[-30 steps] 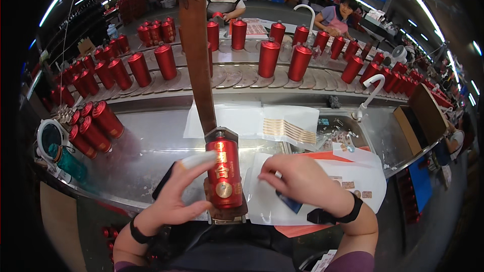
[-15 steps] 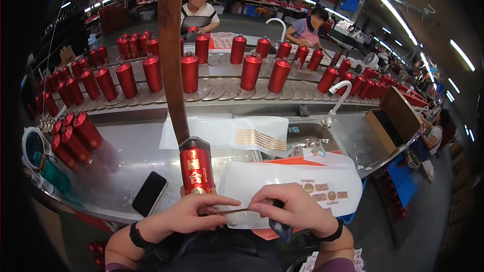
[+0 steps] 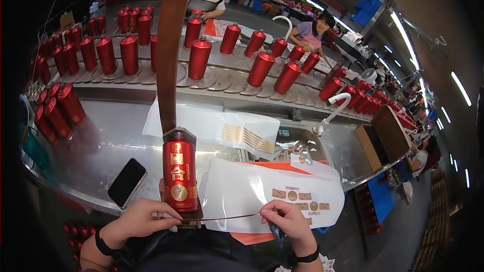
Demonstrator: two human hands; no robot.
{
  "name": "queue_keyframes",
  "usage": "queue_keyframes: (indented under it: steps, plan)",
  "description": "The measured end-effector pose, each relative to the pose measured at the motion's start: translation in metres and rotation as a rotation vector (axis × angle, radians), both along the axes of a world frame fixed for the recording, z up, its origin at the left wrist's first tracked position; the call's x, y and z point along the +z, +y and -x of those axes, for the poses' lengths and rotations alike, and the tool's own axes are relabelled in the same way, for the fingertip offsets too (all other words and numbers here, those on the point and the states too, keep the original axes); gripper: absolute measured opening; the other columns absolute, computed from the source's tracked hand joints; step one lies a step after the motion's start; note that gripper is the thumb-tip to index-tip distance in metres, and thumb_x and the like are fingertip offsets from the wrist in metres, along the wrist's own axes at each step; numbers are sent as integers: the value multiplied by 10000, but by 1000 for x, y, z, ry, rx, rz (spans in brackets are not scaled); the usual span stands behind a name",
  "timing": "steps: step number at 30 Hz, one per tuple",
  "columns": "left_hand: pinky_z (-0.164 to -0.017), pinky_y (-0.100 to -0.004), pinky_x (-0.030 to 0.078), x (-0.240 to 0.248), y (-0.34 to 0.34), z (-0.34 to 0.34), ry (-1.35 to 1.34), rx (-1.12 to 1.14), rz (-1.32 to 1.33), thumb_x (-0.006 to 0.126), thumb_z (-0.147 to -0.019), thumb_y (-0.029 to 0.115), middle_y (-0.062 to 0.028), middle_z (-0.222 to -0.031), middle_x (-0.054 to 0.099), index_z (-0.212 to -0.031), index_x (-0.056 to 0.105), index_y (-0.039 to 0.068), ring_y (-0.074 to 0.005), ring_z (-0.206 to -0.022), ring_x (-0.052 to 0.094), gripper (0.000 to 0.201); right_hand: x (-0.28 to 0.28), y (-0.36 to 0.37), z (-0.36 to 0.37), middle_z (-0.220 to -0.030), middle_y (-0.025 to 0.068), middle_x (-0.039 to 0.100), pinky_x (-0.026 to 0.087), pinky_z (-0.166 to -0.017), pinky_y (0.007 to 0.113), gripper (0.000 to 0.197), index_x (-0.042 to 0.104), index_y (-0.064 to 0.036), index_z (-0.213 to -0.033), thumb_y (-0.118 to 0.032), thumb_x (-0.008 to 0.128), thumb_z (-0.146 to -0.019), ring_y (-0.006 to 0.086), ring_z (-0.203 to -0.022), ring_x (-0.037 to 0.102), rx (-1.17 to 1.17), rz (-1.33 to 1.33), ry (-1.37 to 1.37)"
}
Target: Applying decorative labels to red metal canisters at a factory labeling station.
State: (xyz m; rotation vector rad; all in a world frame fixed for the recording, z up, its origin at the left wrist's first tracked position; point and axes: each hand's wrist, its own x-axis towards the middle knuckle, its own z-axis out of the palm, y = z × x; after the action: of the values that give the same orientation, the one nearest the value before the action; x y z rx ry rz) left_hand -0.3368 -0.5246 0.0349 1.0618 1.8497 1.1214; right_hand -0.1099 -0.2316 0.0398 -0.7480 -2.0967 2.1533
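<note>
A thin brownish label strip (image 3: 222,218) is stretched between my two hands, just in front of a red bottle (image 3: 180,184). My left hand (image 3: 143,217) pinches its left end near the bottle's base. At the other end, the finger and thumb of my right hand (image 3: 288,220) are closed on it. Something dark blue, perhaps a cloth, hangs at my right palm (image 3: 277,234). The bottle stands upright against a brown wooden post (image 3: 173,70), gold lettering and a round emblem facing me. Beside my right hand, a white backing sheet (image 3: 237,191) carries several stickers.
A phone (image 3: 127,182) lies on the metal bench left of the bottle. Several red bottles (image 3: 70,103) lean together farther left. Beyond are more gold strips (image 3: 249,137) on paper, a sink tap (image 3: 322,126), a cardboard box (image 3: 375,146) and a conveyor (image 3: 222,83) of bottles. Two people work opposite.
My hands have moved apart, and the strip now spans a wide gap between them. The view has shifted and tilted, showing more of the red bottle. Conveyor bottles have changed position.
</note>
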Motion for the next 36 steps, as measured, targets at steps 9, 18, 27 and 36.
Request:
queue_keyframes:
  steps: [9,18,27,36]
  plan:
    - [-533,-247,421,-14,-9,3,95,73,16,748,-843,207,-42,-723,695,-948,760,113,-91,-553,537,141,-38,10,13,-767,34,663,462,-605,227,199,684,-10,-1052,-157,656,-921,81,-653,581,-79,-530,-149]
    - [-665,-262,537,28,15,-11,-11,-151,17,722,-872,214,-64,-809,722,-983,734,85,-139,-739,706,171,17,-70,79,-1057,66,657,455,-657,241,377,628,-64,-1225,-149,712,-868,91,-676,550,517,-398,223]
    - [-703,-263,546,12,-2,-10,34,-84,10,735,-863,231,-64,-824,730,-1003,740,87,-154,-755,716,201,-14,-90,87,-855,21,679,438,-668,225,296,657,-43,-1160,-200,687,-911,63,-716,541,640,-152,68]
    - [-662,-233,524,-5,-15,-10,-162,65,-37,744,-859,165,-33,-779,733,-959,740,47,-76,-725,686,156,-9,-98,82,-784,58,656,460,-640,264,167,678,-34,-1000,-177,653,-917,118,-673,571,510,-272,79]
